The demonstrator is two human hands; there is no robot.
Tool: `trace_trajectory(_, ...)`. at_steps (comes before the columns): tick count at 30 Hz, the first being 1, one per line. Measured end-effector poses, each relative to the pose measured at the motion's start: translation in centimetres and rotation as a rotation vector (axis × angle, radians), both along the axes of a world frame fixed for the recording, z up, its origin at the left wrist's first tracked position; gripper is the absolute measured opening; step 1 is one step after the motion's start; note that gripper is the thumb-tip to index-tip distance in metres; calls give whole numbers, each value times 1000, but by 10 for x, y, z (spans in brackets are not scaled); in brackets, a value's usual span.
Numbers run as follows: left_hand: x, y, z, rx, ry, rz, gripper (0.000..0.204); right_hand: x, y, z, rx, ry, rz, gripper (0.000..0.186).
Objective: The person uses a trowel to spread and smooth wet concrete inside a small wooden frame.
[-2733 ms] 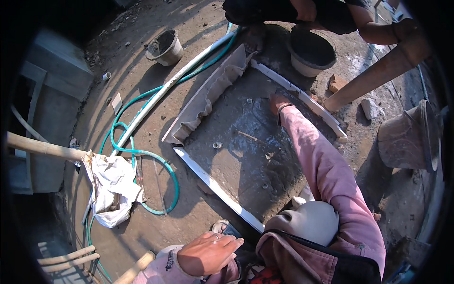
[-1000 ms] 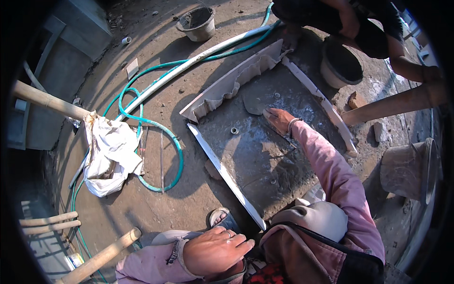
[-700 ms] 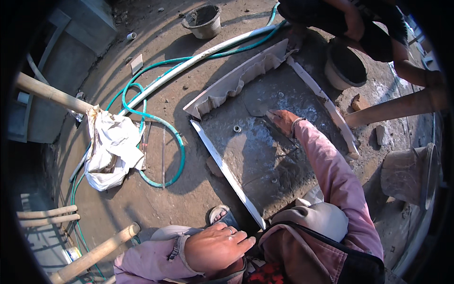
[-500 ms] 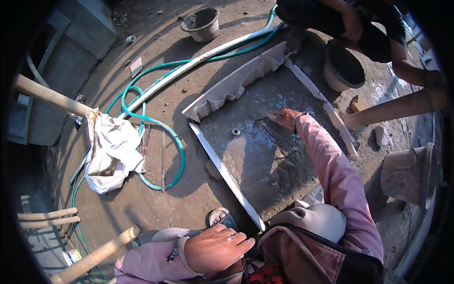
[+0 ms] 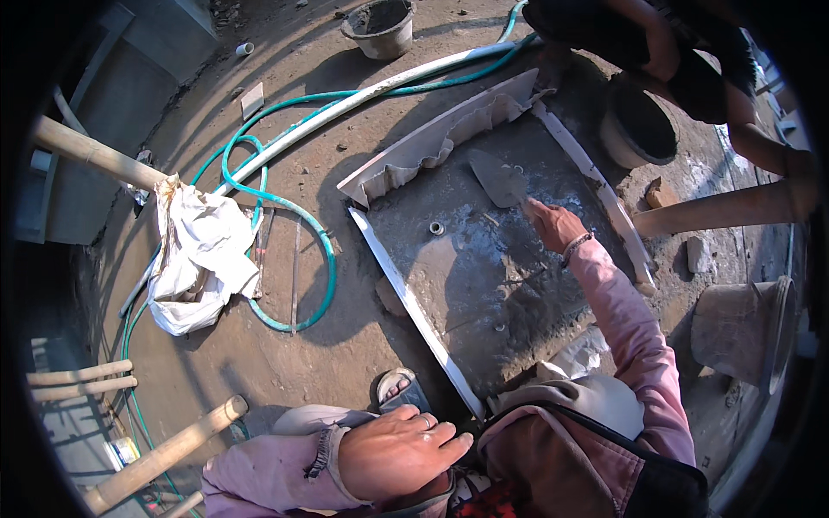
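Keeping the left hand (image 5: 404, 456) low before the body, palm down and underside hidden, with fingers loosely extended, open rather than clenched, and a ring on one. Wearing pink sleeves (image 5: 285, 479) on both arms, with a sandal (image 5: 395, 384) on the foot just ahead. Off to the left, beside a thick bamboo pole (image 5: 164, 456), a small white tub (image 5: 122, 452) with coloured print, too small to read.

Reaching out with the right hand (image 5: 557, 226), closed around the handle of a trowel (image 5: 498, 179), with the blade pointing away and leftward over the far part of a damp grey patch (image 5: 471, 289); hard to tell whether touching or just above. Just left of the hand, a short pipe end (image 5: 436, 228) showing in the patch. Around the patch, a white strip (image 5: 414, 311) on the near left, a pale strip (image 5: 610, 200) on the right, a board (image 5: 458, 134) with a wavy lower edge at the far left.

Well to the left, a white sack (image 5: 199, 250) near loops of green hose (image 5: 332, 272); to the right, a tilted bucket (image 5: 734, 332). Farthest off, a long white pipe (image 5: 380, 90), a grey tub (image 5: 390, 43), and a crouching co-worker (image 5: 596, 26) near a dark-filled pail (image 5: 617, 142).
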State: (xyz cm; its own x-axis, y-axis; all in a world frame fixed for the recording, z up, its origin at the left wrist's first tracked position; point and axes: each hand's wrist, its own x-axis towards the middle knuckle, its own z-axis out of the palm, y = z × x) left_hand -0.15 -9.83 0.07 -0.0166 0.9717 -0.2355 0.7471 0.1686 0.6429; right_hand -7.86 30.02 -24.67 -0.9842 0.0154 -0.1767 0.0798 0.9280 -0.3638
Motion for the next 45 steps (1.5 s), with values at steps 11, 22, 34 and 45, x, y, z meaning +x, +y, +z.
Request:
trace_trajectory(11, -16, -3, -17, 217, 25, -15, 31, -27, -69, 82, -381, -472, -349, 38)
trace_trajectory(22, -27, -7, -28, 197, -17, -94, 22, -90, -195, 12, -1231, -527, -820, 28)
trace_trajectory(34, -20, -14, -26, 151, -101, -113, 23, -42, -294, 11, -1168, -245, -783, 30)
trace_trajectory(45, -18, -16, -22, 154, -83, -84, 27, -49, -314, -91, -936, -106, -807, 43)
